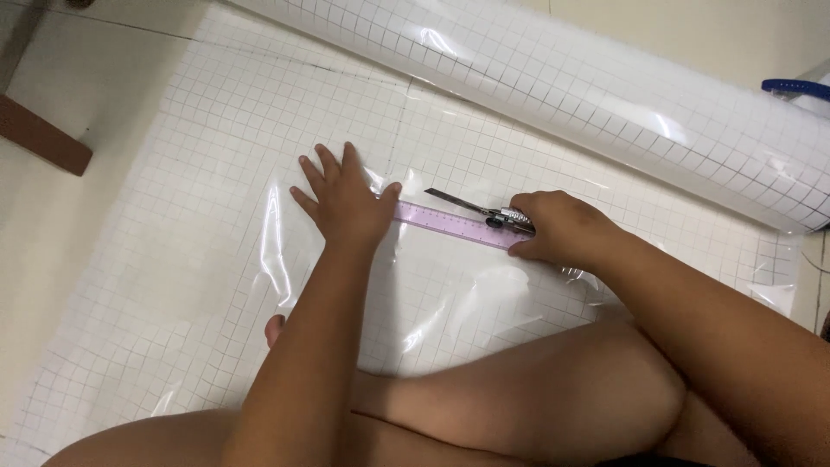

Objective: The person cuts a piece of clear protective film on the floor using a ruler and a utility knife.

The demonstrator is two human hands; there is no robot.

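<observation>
My left hand [344,201] lies flat with fingers spread, pressing down the left end of a pink transparent ruler [451,225] on a clear sheet printed with a white grid [199,216]. My right hand [562,227] grips a utility knife [477,209] whose long blade points left along the ruler's far edge. The ruler's right end is hidden under my right hand. My bare knees [553,389] rest on the sheet's near part.
The rolled part of the gridded sheet [605,95] lies across the top right. A blue strap-like object [795,86] shows at the right edge. A brown wooden piece [43,138] stands on the tiled floor at the left.
</observation>
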